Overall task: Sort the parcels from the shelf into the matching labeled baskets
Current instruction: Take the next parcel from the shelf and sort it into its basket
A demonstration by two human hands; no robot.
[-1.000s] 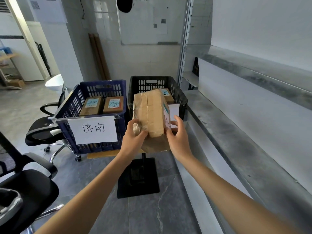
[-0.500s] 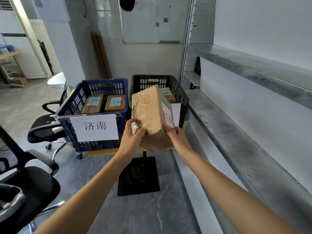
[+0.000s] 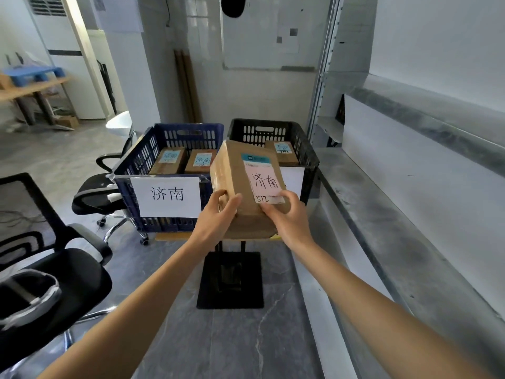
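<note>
Aloft, left hand (image 3: 218, 212) and right hand (image 3: 287, 217) grip parcel (image 3: 235, 170) at near edge, blue basket (image 3: 188, 129) beside, black basket (image 3: 262, 132) behind

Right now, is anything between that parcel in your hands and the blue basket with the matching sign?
Nothing visible does. The parcel, held by the left hand and right hand, is up near the blue basket, whose top is open. Inside it, two parcels lie side by side.

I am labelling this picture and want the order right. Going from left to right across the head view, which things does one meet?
Near chair → blue basket → parcel → shelf.
</note>
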